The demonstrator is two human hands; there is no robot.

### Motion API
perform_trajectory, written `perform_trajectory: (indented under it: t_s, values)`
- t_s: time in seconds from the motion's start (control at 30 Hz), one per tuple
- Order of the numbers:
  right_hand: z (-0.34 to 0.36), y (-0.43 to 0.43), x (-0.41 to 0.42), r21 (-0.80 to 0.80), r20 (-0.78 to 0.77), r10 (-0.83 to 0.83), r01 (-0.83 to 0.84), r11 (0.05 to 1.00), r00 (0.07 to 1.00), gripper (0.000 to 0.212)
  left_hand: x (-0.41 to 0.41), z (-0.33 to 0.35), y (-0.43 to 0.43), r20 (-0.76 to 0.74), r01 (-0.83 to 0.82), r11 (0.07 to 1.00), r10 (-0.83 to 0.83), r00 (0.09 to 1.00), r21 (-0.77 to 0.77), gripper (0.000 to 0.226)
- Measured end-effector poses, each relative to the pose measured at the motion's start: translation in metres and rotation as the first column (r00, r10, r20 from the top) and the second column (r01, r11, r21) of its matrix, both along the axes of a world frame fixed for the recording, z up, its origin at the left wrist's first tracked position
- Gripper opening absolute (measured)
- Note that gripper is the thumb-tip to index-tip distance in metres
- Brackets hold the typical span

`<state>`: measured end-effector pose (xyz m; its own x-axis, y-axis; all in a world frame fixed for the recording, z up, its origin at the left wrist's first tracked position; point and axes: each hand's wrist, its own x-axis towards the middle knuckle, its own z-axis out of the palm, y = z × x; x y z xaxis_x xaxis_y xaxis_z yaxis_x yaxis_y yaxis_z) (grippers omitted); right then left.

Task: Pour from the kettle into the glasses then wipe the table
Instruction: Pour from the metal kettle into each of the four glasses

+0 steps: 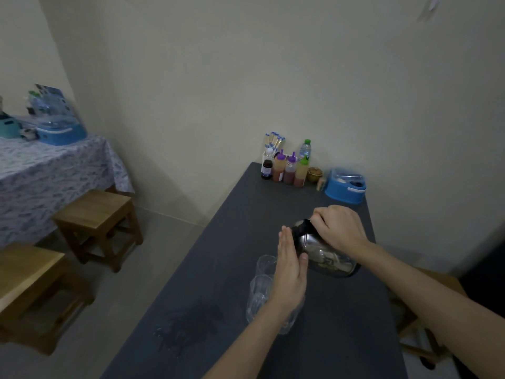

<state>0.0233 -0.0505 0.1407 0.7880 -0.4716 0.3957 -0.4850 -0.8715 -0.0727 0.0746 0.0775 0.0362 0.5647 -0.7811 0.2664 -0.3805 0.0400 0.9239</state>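
A shiny steel kettle point(325, 255) with a black lid is tipped to the left above the dark grey table point(246, 209). My right hand point(338, 228) grips its handle from above. My left hand point(289, 272) is flat, fingers together, pressed against the kettle's lid side. Two clear glasses stand below: the far glass point(265, 265) under the kettle's spout end and the near glass point(258, 299), partly hidden by my left wrist. A wet patch point(188, 324) lies on the table to the left of the glasses.
At the table's far end stand sauce bottles point(289, 170), a chopstick holder point(273, 143), a water bottle point(304, 150), a small jar point(314, 175) and a blue box point(345, 187). Wooden stools point(98, 217) stand left; another table with a patterned cloth point(52, 170) is far left.
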Motion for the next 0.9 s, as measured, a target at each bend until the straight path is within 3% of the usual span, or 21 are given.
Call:
perform_trajectory:
  t_s: [0.9]
  values:
    - [0.019, 0.013, 0.018, -0.131, -0.065, 0.098, -0.106, 0.986, 0.993, 0.029, 0.004, -0.001, 0.004, -0.026, -0.053, 0.996, 0.051, 0.998, -0.067, 0.06]
